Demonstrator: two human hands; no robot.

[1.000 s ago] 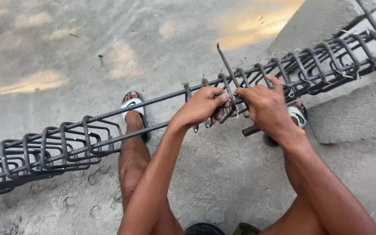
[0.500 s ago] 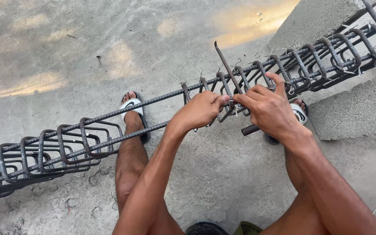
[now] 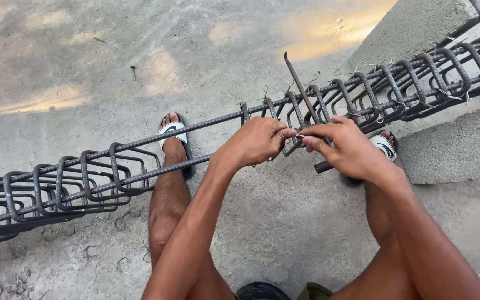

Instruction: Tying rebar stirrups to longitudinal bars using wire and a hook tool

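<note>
Where they gripped apart before, left hand (image 3: 254,143) and right hand (image 3: 346,151) now pinch one wire (image 3: 297,135) fingertip-to-fingertip.

Two hands (image 3: 256,141), two sandals (image 3: 174,130), one rebar cage (image 3: 84,178).

Both hands meet fingertip to fingertip in front of the body.

The left hand (image 3: 254,143) reaches forward on a nearly straight arm, knuckles up, fingers curled under and thumb pressed toward the other hand. The right hand (image 3: 346,149) comes in from the right on a bent arm, back of the hand up, thumb and forefinger pinched together and touching the left hand's fingertips. Both bare legs are spread apart below the arms.
</note>
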